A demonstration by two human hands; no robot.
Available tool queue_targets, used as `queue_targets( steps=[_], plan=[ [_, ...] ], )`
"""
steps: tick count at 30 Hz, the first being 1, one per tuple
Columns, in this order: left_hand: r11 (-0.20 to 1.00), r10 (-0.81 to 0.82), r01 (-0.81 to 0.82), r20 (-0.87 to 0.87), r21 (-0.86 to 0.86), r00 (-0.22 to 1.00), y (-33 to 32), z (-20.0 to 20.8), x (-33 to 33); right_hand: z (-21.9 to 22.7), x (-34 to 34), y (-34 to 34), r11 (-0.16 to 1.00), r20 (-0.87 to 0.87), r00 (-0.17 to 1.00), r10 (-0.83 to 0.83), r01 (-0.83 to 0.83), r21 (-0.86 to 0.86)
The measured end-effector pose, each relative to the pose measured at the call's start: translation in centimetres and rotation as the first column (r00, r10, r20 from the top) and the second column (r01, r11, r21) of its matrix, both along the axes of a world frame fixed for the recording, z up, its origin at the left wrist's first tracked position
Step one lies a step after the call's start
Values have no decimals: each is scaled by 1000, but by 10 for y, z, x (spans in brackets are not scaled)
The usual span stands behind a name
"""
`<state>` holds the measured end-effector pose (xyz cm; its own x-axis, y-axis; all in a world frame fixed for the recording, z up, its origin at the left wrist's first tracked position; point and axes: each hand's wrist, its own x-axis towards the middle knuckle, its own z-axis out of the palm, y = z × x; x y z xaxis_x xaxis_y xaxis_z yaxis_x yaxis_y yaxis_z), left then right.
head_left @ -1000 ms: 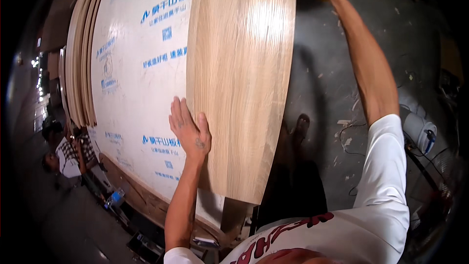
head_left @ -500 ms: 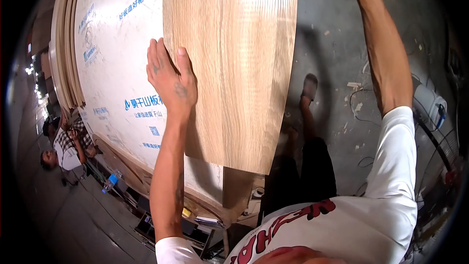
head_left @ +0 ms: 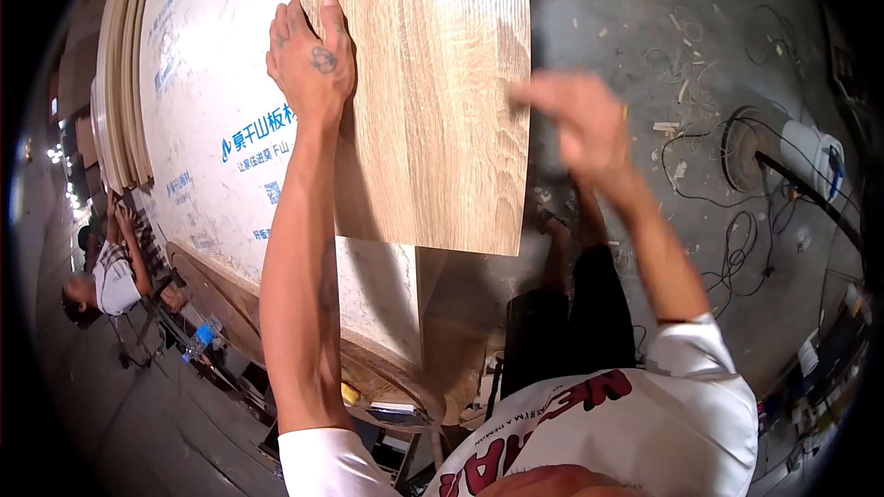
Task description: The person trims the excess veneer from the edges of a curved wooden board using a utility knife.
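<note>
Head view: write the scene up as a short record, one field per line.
Left hand: at the left edge of the wood-grain board, thumb apart from the fingers
Right hand: blurred, by the board's right edge; contact cannot be told
Board position: over a blue-printed white sheet, overhanging it on the right
Far left: upright boards; nearer, a co-worker
Floor: grey, with scattered scraps and cables

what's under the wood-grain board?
A white panel with blue print shows left of the wood-grain board and past its near end, shadowed there. The area directly beneath the board is covered; can't tell what else is there.
</note>
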<state>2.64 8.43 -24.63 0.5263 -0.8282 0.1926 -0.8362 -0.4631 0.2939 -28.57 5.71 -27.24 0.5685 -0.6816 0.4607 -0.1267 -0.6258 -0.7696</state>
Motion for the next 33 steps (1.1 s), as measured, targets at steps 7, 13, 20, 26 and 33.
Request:
queue_targets(
  steps=[7, 13, 20, 26, 33],
  plan=[
    [997, 62, -63, 19, 46, 998, -7, 1, -10, 4, -95, 205, 879, -172, 863, 475, -472, 63],
    [992, 65, -67, 26, 107, 998, -6, 13, -12, 1, -94, 67, 804, -247, 951, 185, -2, 595],
    [981, 70, -65, -19, 185, 997, -14, 18, -14, -12, 72, -341, 950, -52, 953, -297, 290, -114],
    [978, 91, -89, -3, 189, 996, -13, 20, -12, 27, 161, -472, 988, -5, 989, -147, 147, 57],
    [973, 76, -77, 12, 218, 997, -11, 14, -8, -10, 150, -513, 967, 53, 992, 113, -122, 224]
  ],
)
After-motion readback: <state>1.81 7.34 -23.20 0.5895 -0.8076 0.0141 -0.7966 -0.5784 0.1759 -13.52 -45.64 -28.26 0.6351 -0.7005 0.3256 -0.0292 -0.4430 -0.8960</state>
